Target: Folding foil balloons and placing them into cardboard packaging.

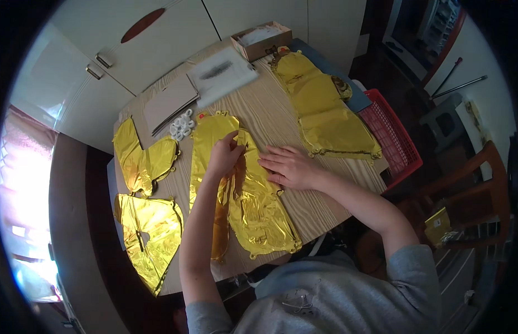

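Observation:
A flat gold foil balloon lies in the middle of the wooden-patterned table, its lower part near the table's front edge. My left hand is over its upper part, thumb and fingers pinched together on the foil. My right hand rests palm down at the balloon's right edge, fingers stretched out. Another flat foil balloon, bent in shape, lies on the left. Below that one is a wedge-shaped foil balloon with a small hole. At the upper right is a larger foil balloon.
White rings lie piled behind the middle balloon, beside cardboard sheets and a clear plastic sleeve. A cardboard box holds clear plastic. A red basket stands off the table's right side, near a wooden chair.

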The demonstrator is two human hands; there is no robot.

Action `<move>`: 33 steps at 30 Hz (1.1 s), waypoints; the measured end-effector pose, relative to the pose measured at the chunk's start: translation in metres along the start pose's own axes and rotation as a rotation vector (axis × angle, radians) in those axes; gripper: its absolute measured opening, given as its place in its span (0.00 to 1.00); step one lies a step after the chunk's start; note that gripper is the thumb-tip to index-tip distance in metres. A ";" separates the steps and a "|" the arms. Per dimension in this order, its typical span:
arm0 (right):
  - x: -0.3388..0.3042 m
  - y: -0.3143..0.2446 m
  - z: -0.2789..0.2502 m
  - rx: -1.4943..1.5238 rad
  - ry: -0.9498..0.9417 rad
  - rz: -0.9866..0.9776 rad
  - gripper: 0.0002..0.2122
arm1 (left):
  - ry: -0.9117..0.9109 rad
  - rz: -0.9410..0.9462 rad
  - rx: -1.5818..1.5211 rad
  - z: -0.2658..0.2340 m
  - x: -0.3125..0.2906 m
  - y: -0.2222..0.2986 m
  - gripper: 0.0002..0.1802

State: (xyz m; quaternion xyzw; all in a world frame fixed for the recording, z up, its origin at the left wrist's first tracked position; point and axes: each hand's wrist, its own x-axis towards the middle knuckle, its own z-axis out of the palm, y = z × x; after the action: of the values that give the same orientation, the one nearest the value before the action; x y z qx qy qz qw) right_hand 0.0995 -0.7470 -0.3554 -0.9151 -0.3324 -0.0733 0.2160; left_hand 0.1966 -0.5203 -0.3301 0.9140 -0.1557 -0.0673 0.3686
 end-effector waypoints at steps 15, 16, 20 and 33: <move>-0.002 0.000 -0.001 -0.049 -0.072 -0.025 0.30 | 0.002 0.028 -0.018 0.000 0.001 0.001 0.32; -0.002 0.000 -0.002 -0.048 -0.073 -0.031 0.30 | 0.010 0.038 -0.030 0.000 0.001 0.000 0.32; -0.002 0.000 -0.004 -0.021 -0.093 -0.024 0.31 | -0.002 0.021 0.058 -0.001 0.004 0.003 0.31; -0.001 -0.003 -0.009 0.001 -0.150 0.004 0.32 | 0.243 0.017 0.346 0.013 0.045 -0.007 0.17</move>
State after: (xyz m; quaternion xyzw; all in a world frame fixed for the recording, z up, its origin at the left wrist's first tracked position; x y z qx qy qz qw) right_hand 0.0972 -0.7491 -0.3465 -0.9186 -0.3458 -0.0040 0.1913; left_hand 0.2372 -0.5389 -0.3447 0.9637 -0.1270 0.0744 0.2229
